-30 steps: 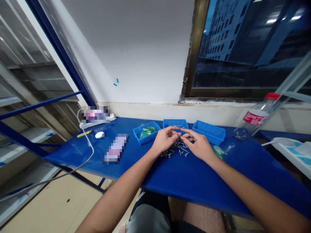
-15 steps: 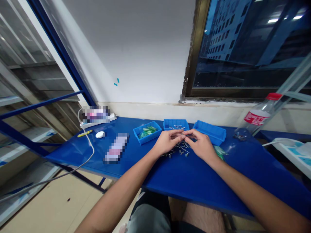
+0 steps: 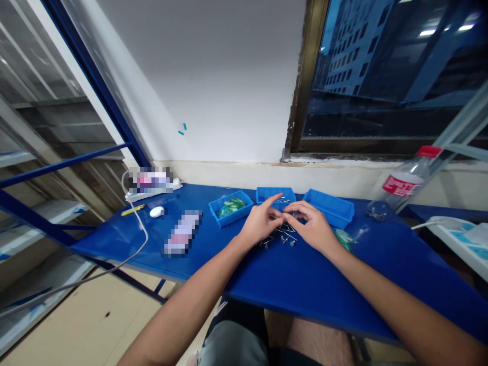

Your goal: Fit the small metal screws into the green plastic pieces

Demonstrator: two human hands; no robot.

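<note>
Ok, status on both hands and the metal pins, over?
Left hand, right hand: fingertips together at metal pins, grip unclear. Pins loose on blue table, partly hidden by hands. Green packet near right hand.

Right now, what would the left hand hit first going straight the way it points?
Likely the right hand: its fingertips sit at or very near the left hand. Only the raised index finger points past them, toward the middle bin; depth is unclear.

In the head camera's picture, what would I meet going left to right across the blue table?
Yellow tool, white oval object, pixelated flat slab, bin of green pieces, middle blue bin, right blue bin, red-capped bottle.
</note>
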